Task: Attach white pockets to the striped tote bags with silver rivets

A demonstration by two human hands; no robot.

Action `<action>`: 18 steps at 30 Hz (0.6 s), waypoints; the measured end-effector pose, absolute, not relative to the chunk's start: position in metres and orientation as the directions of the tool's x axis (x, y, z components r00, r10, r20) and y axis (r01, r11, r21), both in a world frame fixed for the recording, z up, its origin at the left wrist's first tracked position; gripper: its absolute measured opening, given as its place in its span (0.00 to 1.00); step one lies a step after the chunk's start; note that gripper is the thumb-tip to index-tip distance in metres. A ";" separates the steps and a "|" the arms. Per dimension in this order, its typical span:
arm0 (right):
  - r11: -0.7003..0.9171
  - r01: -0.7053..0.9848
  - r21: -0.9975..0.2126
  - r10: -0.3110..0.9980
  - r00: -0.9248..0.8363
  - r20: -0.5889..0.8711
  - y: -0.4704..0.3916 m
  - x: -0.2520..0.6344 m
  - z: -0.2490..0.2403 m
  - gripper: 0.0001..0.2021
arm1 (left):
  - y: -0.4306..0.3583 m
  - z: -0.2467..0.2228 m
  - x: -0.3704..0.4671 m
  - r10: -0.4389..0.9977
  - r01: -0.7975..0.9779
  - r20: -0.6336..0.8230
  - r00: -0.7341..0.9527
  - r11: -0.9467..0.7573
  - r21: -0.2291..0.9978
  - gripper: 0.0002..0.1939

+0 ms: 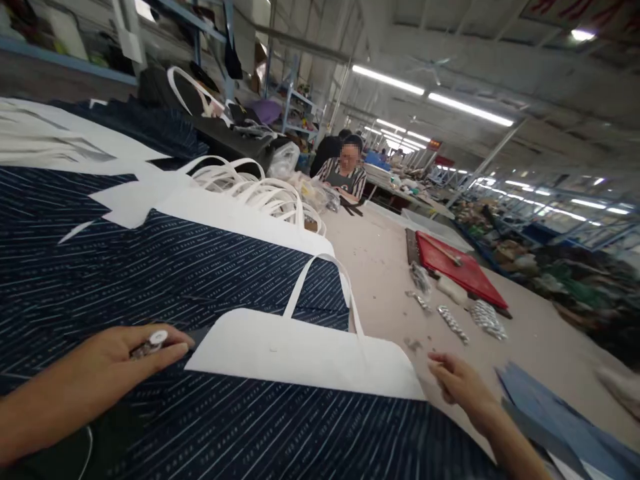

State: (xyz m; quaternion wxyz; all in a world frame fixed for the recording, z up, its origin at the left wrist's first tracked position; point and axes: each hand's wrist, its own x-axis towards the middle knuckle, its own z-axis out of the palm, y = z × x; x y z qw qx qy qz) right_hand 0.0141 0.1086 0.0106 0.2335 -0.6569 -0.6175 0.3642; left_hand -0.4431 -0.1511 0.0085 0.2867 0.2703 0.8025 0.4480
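My left hand (145, 350) is closed around a small metal tool (153, 343) with a round pale end, at the left edge of a white flap piece (300, 350). That piece has a rounded outline and a thin white strap handle (353, 300), and lies on dark navy fabric (240, 427) with pale stripes and lettering. Just right of the piece, my right hand (453, 380) is over the table with its fingers curled together; whatever it may hold is too small to make out.
Beyond the fabric lie several white strap handles (270, 197). On the table (370, 247), a red board (457, 270) carries a hammer, with packs of metal parts (453, 323) nearby. Blue-grey sheets (560, 413) lie at right. A person (345, 173) sits at the far end.
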 end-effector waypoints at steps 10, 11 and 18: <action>-0.227 0.315 -0.921 0.910 -0.269 -0.316 0.019 -0.029 -0.014 0.21 | -0.019 0.011 -0.325 0.991 0.841 -0.045 -0.127 0.132 0.524 0.18; -0.193 0.314 -0.929 0.902 -0.317 -0.294 0.015 -0.038 -0.018 0.20 | -0.006 0.005 -0.320 0.993 0.859 -0.039 -0.116 0.120 0.497 0.18; -0.074 0.390 -0.918 0.830 -0.486 -0.274 0.004 -0.081 -0.034 0.18 | 0.031 -0.010 -0.325 0.993 0.927 -0.101 -0.053 0.087 0.366 0.12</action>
